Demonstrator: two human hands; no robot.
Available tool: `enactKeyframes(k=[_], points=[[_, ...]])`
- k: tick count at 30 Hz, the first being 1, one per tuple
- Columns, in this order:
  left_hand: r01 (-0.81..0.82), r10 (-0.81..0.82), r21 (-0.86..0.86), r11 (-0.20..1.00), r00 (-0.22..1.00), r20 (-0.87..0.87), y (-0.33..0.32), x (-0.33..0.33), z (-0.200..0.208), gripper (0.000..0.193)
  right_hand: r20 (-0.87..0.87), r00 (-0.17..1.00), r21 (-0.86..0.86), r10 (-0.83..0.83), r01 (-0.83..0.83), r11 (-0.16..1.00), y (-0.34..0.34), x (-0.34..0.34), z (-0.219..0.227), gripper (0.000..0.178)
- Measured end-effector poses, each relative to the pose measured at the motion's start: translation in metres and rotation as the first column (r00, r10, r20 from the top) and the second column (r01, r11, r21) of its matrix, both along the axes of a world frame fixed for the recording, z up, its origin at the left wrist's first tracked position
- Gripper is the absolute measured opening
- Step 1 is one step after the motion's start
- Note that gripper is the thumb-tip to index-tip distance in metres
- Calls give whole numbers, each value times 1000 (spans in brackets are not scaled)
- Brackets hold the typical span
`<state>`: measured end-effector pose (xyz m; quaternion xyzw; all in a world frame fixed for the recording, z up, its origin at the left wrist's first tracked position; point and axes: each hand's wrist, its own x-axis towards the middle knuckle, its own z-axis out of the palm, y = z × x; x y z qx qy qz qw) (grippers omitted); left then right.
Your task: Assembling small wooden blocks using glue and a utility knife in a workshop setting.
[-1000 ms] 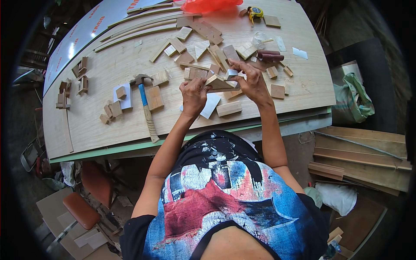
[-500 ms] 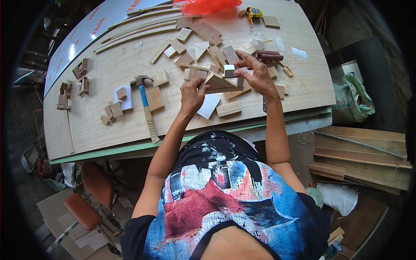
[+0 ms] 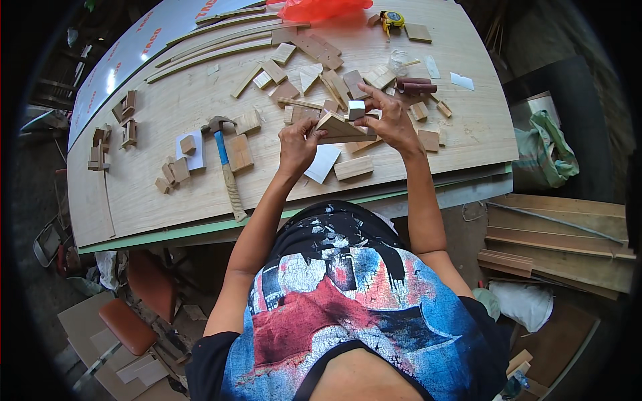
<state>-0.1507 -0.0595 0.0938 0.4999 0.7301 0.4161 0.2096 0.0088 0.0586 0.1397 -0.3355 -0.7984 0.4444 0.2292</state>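
My left hand [image 3: 298,143] is closed around the left end of a triangular wooden piece [image 3: 332,125], held above the table. Between the thumb and fingers of my right hand [image 3: 391,123] is a small white-faced block [image 3: 356,109], at the piece's sloping right side. Whether the block touches the slope I cannot tell. Below my hands lie a white sheet of paper [image 3: 322,164] and a pale wood block [image 3: 353,168]. Several wood offcuts [image 3: 285,92] are scattered just beyond them.
A blue-handled hammer [image 3: 226,164] rests left of my hands, beside small wooden cubes [image 3: 175,172]. Little wooden assemblies [image 3: 128,134] stand at the far left. Long strips [image 3: 227,47], a red plastic bag [image 3: 321,9] and a yellow tape measure [image 3: 392,21] lie at the back.
My right hand has shifted slightly left and nearer to me. The small block in it has turned, so its pale faces show where a dark one did. My left hand has stayed put.
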Motion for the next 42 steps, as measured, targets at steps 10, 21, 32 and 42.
enactKeyframes(k=[10, 21, 32, 42], points=[[-5, 8, 42, 999, 998, -54, -2, 0, -4, 17, -3, 1000, 16, 19, -19, 1000, -3, -1, -2, 61], [-33, 34, 36, 999, 999, -31, 0, -5, -14, 16, 14, 1000, 98, -19, 17, 995, 1, 0, -4, 69], [-151, 141, 129, 980, 987, 82, 55, -31, -11, 15, -200, 941, 68, -272, 290, 954, 21, 1, -23, 51], [-109, 116, 112, 988, 991, -62, 147, -54, -30, 14, -151, 938, -15, -311, 312, 950, 37, -6, -38, 48]])
